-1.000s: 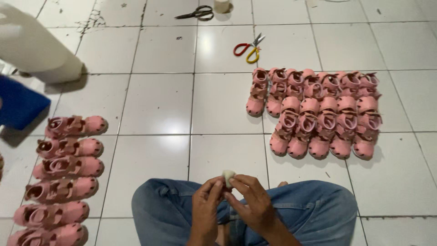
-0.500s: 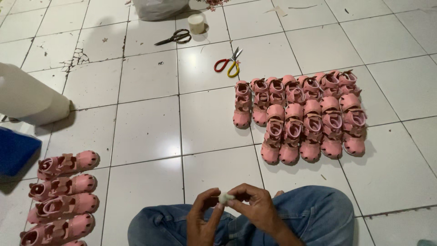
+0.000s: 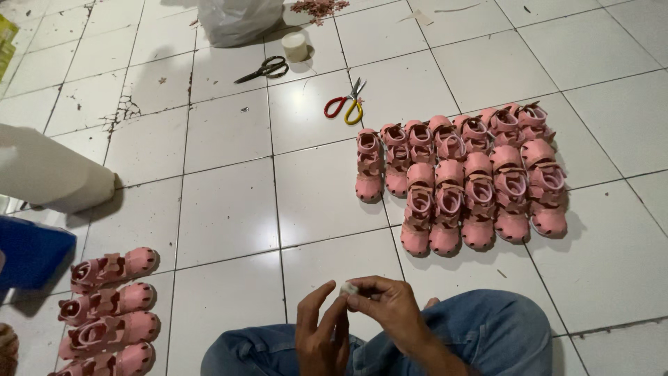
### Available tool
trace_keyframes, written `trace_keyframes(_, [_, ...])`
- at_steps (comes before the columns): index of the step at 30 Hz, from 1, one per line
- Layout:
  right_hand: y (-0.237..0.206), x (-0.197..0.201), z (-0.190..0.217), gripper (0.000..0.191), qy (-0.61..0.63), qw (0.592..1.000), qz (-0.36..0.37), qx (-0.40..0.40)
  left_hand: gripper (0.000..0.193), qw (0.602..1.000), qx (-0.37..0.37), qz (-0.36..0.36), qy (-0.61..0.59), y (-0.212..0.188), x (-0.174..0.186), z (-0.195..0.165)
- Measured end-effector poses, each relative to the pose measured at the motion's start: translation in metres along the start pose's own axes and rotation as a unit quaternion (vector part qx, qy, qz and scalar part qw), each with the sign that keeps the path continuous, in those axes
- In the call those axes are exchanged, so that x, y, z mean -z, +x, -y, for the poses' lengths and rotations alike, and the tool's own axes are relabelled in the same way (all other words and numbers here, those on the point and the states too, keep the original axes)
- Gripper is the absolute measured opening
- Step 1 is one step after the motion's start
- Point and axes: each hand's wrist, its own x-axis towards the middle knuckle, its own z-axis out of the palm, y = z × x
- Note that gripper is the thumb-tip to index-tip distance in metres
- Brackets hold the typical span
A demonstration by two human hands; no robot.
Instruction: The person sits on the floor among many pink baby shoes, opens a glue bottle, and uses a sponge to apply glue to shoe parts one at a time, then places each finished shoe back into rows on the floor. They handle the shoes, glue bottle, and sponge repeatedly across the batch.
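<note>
Fingertips of your right hand point(image 3: 390, 306) pinch a small white wad point(image 3: 347, 287) above your jeans point(image 3: 487, 334), your left hand point(image 3: 321, 334) beside it with fingers loosely apart, so you seem to be readying it; beyond lie pink shoes point(image 3: 463, 181), further off scissors point(image 3: 346, 104).

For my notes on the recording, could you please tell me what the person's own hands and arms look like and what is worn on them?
Both are bare: the left hand and the right hand wear no gloves, and no rings or watch can be seen. The forearms, as far as they show at the bottom edge, carry no sleeves. Beneath them the person wears blue denim jeans.
</note>
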Motion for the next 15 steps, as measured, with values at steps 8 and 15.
trace_keyframes(8, [0.06, 0.075, -0.002, 0.026, -0.247, 0.968, -0.033, 0.022, 0.029, 0.989, 0.084, 0.112, -0.054, 0.061, -0.043, -0.006])
trace_keyframes(15, [0.091, 0.098, -0.048, 0.034, -0.644, 0.628, -0.001, 0.437, 0.043, 0.965, -0.044, 0.253, -0.052, 0.116, -0.187, -0.004])
